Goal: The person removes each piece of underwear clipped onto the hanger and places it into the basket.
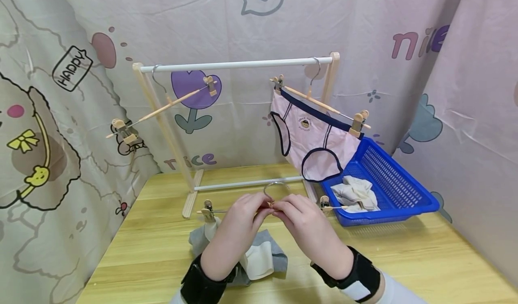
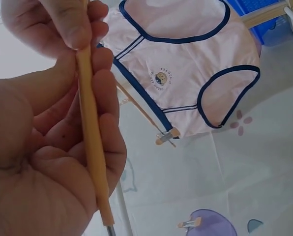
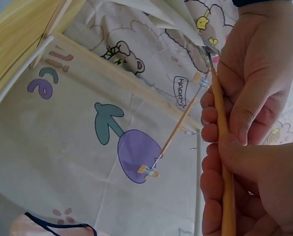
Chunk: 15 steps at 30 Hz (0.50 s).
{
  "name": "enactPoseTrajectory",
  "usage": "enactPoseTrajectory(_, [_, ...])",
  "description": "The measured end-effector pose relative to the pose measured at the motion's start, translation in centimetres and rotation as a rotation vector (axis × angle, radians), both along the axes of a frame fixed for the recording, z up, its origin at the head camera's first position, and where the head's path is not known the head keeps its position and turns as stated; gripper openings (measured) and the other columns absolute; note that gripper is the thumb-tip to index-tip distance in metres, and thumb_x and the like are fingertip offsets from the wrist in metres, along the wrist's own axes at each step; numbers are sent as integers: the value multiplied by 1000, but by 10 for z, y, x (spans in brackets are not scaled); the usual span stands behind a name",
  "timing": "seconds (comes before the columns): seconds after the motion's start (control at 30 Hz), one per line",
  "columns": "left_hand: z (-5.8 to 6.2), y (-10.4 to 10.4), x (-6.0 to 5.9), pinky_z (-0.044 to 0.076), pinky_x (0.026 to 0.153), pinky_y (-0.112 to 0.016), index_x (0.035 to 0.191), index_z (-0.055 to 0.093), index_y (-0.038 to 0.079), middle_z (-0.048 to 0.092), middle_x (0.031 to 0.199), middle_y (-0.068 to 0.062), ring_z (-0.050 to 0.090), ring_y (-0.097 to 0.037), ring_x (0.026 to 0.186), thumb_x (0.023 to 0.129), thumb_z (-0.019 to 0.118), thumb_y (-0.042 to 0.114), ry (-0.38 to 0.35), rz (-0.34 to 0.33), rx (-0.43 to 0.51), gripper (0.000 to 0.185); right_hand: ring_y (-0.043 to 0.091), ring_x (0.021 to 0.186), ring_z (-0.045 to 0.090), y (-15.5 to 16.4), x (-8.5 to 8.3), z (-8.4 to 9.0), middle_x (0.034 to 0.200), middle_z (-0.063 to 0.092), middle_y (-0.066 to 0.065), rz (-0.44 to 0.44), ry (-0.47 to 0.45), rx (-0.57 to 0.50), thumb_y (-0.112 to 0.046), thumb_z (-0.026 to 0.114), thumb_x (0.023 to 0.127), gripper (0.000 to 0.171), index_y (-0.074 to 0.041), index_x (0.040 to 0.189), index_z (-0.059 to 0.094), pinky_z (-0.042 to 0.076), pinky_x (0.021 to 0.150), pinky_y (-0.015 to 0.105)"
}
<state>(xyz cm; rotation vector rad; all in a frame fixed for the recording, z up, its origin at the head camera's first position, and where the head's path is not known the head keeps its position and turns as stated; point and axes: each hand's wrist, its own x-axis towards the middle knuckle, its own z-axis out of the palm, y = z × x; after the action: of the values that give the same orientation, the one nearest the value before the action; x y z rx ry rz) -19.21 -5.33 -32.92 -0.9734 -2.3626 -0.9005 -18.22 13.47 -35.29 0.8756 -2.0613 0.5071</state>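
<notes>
Both hands hold the wooden bar of a clip hanger [image 2: 93,142] near its middle, below its metal hook [image 1: 276,184]. My left hand [image 1: 245,216] pinches the bar from the left, and my right hand [image 1: 305,218] does so from the right, fingertips meeting. The hanger's left clip [image 1: 208,210] has a cream part of a grey and cream garment [image 1: 259,261] at it. That garment lies bunched under the left forearm, partly hidden. The right clip [image 1: 325,203] shows no cloth at it. In the right wrist view the bar runs along the fingers of both hands.
Behind stands a drying rack [image 1: 238,64]. An unloaded clip hanger [image 1: 170,105] hangs at its left, and pink underpants [image 1: 311,131] with navy trim hang clipped at its right. A blue basket [image 1: 404,191] holds a cream cloth [image 1: 356,194] on the wooden table [image 1: 133,250].
</notes>
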Motion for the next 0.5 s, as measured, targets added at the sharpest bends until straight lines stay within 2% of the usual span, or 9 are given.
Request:
enactPoseTrajectory(0.13, [3,-2,4,57,81,-27,111,70,9,73,103,-1,66,-14,94,94,73,13,-27,10,-15,17,12,82,63,2,-1,0,93,69,-1,12,-55,-29,-13,74,95,8,-7,100,73,54,73,25])
enactPoseTrajectory(0.23, [7,-6,9,58,85,-29,115,71,10,74,108,-1,67,-16,101,94,74,13,-33,34,-11,21,11,81,63,3,-1,1,92,68,-2,7,-91,-35,-4,82,85,17,-8,100,74,55,73,24])
enactPoseTrajectory(0.3, [10,-9,13,58,85,-30,114,72,11,74,109,0,67,-17,103,93,75,13,-7,55,3,22,10,81,63,3,-1,2,91,68,-2,8,-106,-40,-2,83,83,20,-8,99,74,55,73,24])
enactPoseTrajectory(0.43, [16,-19,16,57,90,-35,108,73,9,73,107,-3,67,-21,106,89,80,9,141,72,79,21,8,82,64,4,-1,4,92,68,-3,3,-136,-57,-1,83,83,20,-9,99,74,56,73,22])
enactPoseTrajectory(0.5, [20,-25,15,53,97,-40,104,72,7,72,108,-6,64,-25,110,86,81,7,227,87,139,20,8,82,64,5,-1,5,93,69,-4,-4,-148,-67,0,83,83,20,-10,99,74,55,72,21])
